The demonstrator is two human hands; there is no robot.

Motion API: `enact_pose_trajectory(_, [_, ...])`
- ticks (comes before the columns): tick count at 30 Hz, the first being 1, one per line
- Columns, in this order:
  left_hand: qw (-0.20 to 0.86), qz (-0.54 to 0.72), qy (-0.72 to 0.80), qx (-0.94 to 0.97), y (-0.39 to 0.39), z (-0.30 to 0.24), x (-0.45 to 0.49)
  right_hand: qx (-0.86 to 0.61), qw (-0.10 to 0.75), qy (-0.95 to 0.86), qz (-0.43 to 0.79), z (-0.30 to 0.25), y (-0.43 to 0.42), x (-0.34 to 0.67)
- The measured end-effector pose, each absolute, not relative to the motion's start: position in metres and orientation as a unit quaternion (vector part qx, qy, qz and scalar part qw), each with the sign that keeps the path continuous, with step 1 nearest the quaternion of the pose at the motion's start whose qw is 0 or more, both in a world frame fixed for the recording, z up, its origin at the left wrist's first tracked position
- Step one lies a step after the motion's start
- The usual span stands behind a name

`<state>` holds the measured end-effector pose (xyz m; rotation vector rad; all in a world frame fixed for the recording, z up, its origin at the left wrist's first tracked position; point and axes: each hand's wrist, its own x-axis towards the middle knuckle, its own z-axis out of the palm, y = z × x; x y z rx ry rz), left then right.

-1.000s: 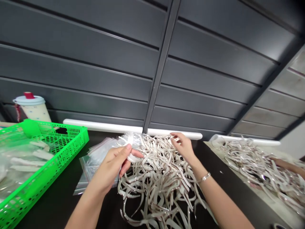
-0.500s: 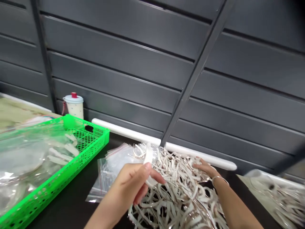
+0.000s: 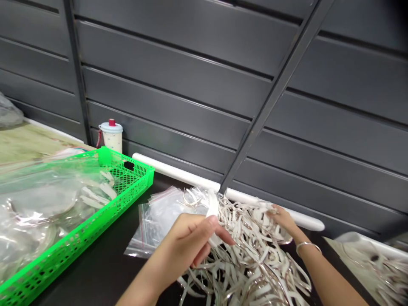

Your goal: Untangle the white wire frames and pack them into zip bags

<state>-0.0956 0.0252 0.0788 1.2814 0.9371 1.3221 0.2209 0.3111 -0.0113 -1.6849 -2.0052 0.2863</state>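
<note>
A heap of curved white and silver strips (image 3: 255,259) lies on the dark table (image 3: 95,272). My left hand (image 3: 188,244) is closed, pinching a small clear plastic bag with a white strip in it (image 3: 210,204) at the heap's left edge. My right hand (image 3: 282,219), with a bracelet on the wrist, reaches into the far side of the heap; its fingers are buried among the strips. A stack of clear zip bags (image 3: 156,221) lies just left of the heap.
A green plastic basket (image 3: 105,216) with filled clear bags stands at the left. A lidded white cup (image 3: 111,135) is behind it. A white tube (image 3: 178,174) runs along the grey slatted wall. A second tray of strips (image 3: 376,263) sits at the right.
The view has swung left and the right tray has slid out to the frame edge. My left hand keeps its pinch on the bag. My right hand has dug deeper into the heap.
</note>
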Motion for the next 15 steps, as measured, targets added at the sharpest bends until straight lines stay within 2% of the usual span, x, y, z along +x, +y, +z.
enact_pose_trajectory(6, [0.501, 0.550, 0.400, 0.535, 0.023, 0.075, -0.097, -0.498, 0.230, -0.835, -0.051, 0.027, 0.240, 0.196])
enact_pose_trajectory(10, [0.482, 0.555, 0.411, 0.539, 0.021, 0.074, -0.098, -0.431, 0.212, -0.871, -0.106, 0.003, 0.161, 0.172])
enact_pose_trajectory(12, [0.471, 0.558, 0.417, 0.541, 0.019, 0.074, -0.098, -0.352, 0.247, -0.885, -0.180, -0.013, 0.129, 0.165])
enact_pose_trajectory(15, [0.463, 0.559, 0.424, 0.542, 0.016, 0.074, -0.098, -0.322, 0.263, -0.889, -0.191, -0.030, 0.096, 0.162])
